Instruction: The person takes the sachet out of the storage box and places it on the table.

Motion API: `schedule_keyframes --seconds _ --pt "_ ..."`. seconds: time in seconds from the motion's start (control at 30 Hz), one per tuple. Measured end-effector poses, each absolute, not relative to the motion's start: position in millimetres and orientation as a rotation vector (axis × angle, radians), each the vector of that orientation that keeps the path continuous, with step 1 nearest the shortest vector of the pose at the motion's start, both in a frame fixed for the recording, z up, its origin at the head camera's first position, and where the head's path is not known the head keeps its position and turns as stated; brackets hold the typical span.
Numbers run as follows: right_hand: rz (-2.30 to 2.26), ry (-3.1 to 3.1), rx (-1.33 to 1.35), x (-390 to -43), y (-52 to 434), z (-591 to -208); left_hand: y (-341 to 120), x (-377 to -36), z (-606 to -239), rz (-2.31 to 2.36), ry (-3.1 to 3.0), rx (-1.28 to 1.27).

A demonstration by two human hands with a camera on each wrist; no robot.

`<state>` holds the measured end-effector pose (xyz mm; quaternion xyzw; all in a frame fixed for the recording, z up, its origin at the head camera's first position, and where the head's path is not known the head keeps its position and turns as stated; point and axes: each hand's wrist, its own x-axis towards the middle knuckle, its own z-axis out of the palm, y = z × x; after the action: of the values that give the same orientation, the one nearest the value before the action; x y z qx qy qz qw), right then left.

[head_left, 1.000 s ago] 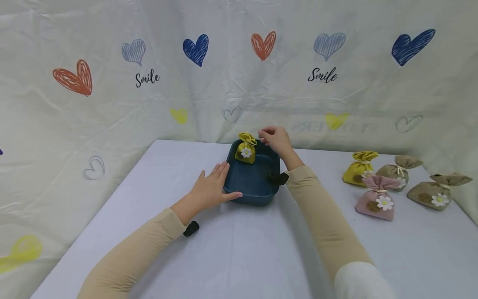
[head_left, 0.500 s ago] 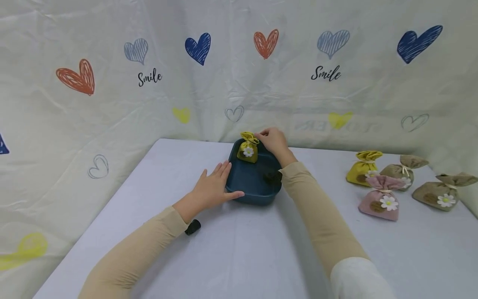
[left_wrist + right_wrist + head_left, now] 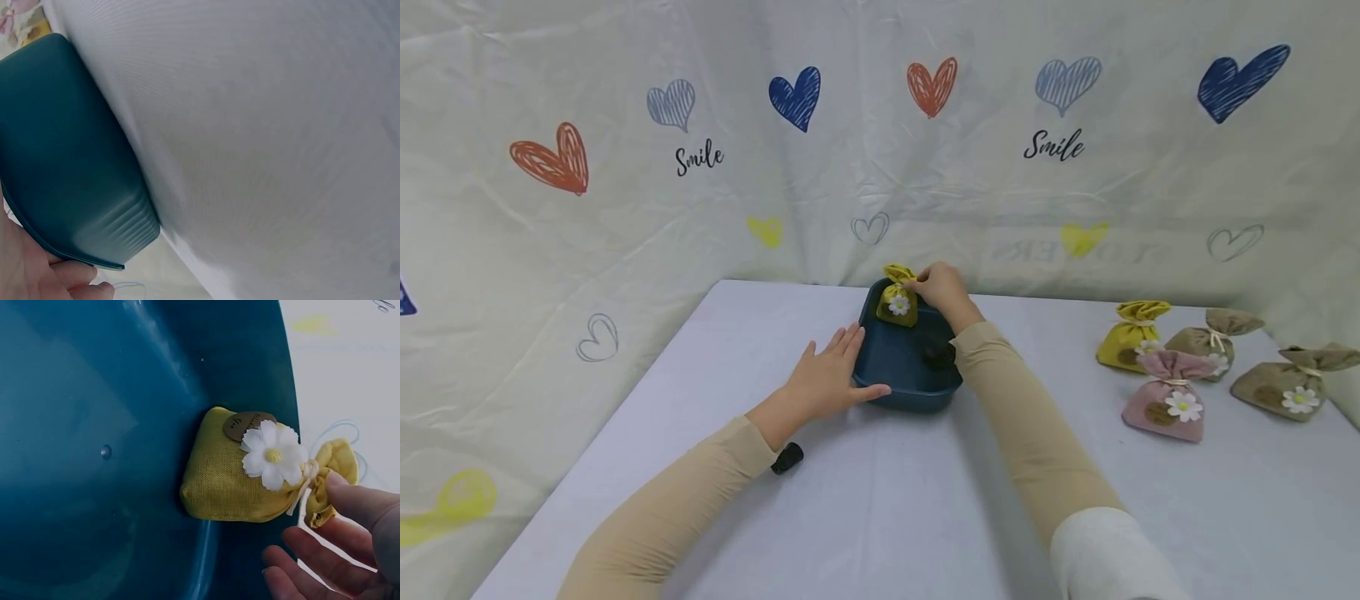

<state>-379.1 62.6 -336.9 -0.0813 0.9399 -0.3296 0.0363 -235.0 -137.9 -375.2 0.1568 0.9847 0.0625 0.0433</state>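
A dark teal plastic basin [image 3: 895,358] stands on the table. Inside, in its far left corner, a small yellow drawstring pouch [image 3: 231,475] with a white daisy and a brown tag sits upright. My right hand [image 3: 946,290] pinches the gathered top of this pouch between thumb and index finger, the other fingers loosely bent below. At the basin's left side, my left hand [image 3: 823,375] rests on the rim with straight fingers and the thumb spread along the near edge. The left wrist view shows its fingertips against the basin's rim [image 3: 69,255].
On the table's right side sit a second yellow pouch [image 3: 1126,340], a pink pouch [image 3: 1165,400] and two tan pouches, one of them a tan pouch [image 3: 1273,387] farthest right. A white curtain [image 3: 850,167] printed with hearts hangs behind the white table [image 3: 880,500].
My right hand has moved left and slightly down from beside the yellow pouch and now pinches its top. My left hand has stayed on the basin's rim.
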Motion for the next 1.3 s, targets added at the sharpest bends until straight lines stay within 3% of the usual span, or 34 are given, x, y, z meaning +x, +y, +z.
schedule_keyframes --seconds 1.3 --pt "-1.339 2.705 -0.345 -374.1 75.9 -329.5 -136.2 -234.5 -377.6 0.185 3.022 0.451"
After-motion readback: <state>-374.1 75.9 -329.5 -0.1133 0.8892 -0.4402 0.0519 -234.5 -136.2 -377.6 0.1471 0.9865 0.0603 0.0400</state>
